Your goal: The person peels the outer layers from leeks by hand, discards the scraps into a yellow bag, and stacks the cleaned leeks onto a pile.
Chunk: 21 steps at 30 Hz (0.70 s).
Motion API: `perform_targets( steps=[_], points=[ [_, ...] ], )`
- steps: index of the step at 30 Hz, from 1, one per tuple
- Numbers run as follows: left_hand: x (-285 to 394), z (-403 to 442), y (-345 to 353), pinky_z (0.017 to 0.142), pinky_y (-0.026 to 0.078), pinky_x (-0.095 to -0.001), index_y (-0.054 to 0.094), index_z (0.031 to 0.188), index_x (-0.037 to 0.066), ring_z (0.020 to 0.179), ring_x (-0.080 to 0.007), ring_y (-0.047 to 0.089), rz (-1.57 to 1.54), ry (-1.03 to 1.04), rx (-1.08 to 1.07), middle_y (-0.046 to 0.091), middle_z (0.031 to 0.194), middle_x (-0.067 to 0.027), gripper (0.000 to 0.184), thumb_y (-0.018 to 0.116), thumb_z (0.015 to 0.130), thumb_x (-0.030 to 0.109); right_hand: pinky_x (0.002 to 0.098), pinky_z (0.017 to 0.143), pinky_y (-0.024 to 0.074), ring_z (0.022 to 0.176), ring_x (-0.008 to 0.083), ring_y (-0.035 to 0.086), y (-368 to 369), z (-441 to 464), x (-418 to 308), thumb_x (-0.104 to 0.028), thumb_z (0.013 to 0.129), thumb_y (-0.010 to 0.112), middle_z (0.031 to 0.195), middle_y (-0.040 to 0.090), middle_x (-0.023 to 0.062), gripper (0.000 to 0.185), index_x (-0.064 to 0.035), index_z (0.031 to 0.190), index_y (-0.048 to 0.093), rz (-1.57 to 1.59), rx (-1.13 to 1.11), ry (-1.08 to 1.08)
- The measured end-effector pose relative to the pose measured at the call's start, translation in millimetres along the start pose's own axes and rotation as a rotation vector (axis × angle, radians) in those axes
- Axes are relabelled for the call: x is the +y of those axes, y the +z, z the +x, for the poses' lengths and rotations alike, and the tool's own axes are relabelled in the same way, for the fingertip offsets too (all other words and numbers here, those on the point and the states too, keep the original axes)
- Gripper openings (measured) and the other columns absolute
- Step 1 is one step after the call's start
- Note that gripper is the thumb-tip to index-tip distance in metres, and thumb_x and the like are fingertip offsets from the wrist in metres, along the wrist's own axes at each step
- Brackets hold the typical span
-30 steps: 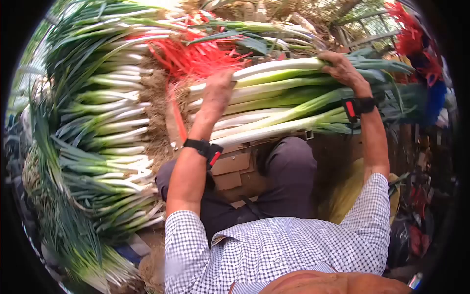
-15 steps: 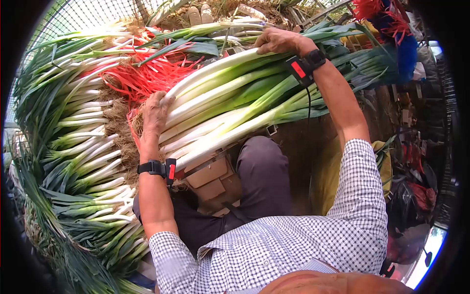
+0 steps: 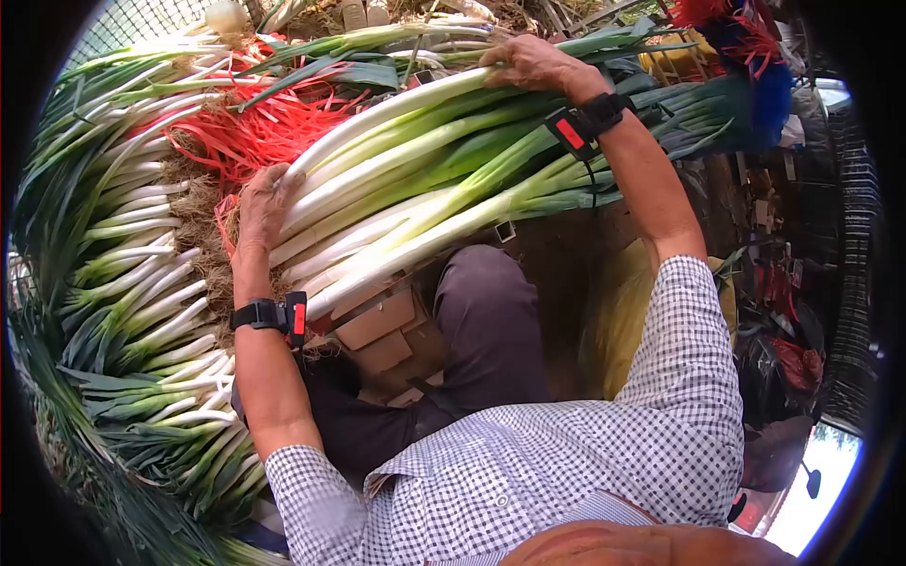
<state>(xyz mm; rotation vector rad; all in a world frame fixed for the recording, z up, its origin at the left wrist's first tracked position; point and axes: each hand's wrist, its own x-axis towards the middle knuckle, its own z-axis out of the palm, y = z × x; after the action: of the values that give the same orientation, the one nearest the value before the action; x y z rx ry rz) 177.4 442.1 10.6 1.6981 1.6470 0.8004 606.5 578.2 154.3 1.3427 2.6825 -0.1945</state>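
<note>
"What's nearest you?"

"The checked shirt (image 3: 566, 443), then a bent knee (image 3: 486, 283) with folded cardboard (image 3: 377, 321) beside it. Just beyond the knee, the big pile of leeks (image 3: 406, 179) lies slantwise across the view."

"And the hands?"

"Both are on it. The left hand (image 3: 261, 203) is at the white root ends, fingers bent inward; I can't tell whether they close on a stalk, since the fingertips are partly hidden. The right hand (image 3: 540, 66) is narrow, thumb and fingers curled over the far-side stalk, where white turns green."

"So what are they doing?"

"Steadying or lining up the stalks, I'd judge. Handling a load this long calls for support at both ends, and a light touch, because the outer leeks could slide or the leaves bend."

"How do they look?"

"Thick, glossy and white at the root end, pale green through the middle, dark and floppy at the leaves. The top one bows; the near ones run straighter. I see no band around them."

"And farther out?"

"A long row of leeks (image 3: 142, 283) on the left, roots facing the pile. Past that, a tangle of red strips (image 3: 264, 132), then wire mesh (image 3: 99, 47)."
</note>
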Motion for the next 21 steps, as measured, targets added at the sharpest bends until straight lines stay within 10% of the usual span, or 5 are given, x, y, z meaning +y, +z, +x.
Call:
perform_targets(
  steps=[8, 21],
  points=[
    [-15, 3, 9, 0.084, 0.048, -0.0341, 0.07, 0.112, 0.004, 0.093, -0.0225, 0.064, -0.055, 0.057, 0.046, 0.068, 0.099, -0.0125, 0.032, 0.069, 0.09, 0.028, 0.0312, 0.078, 0.0504, 0.084, 0.0166, 0.064, -14, 25, 14, -0.041, 0.088, 0.07, 0.09, 0.071, 0.0079, 0.042, -0.0028, 0.107, 0.072, 0.323, -0.342, 0.056],
    [-18, 0, 9, 0.088, 0.047, -0.0408, 0.066, 0.117, 0.005, 0.098, -0.0336, 0.063, 0.169, 0.133, 0.086, 0.067, 0.105, -0.0191, 0.037, 0.062, 0.094, 0.034, 0.0382, 0.086, 0.0514, 0.097, 0.0276, 0.068, 30, 10, 12, -0.04, 0.096, 0.058, 0.106, 0.072, 0.0137, 0.038, -0.0084, 0.113, 0.071, 0.345, -0.064, 0.061]
  ],
)
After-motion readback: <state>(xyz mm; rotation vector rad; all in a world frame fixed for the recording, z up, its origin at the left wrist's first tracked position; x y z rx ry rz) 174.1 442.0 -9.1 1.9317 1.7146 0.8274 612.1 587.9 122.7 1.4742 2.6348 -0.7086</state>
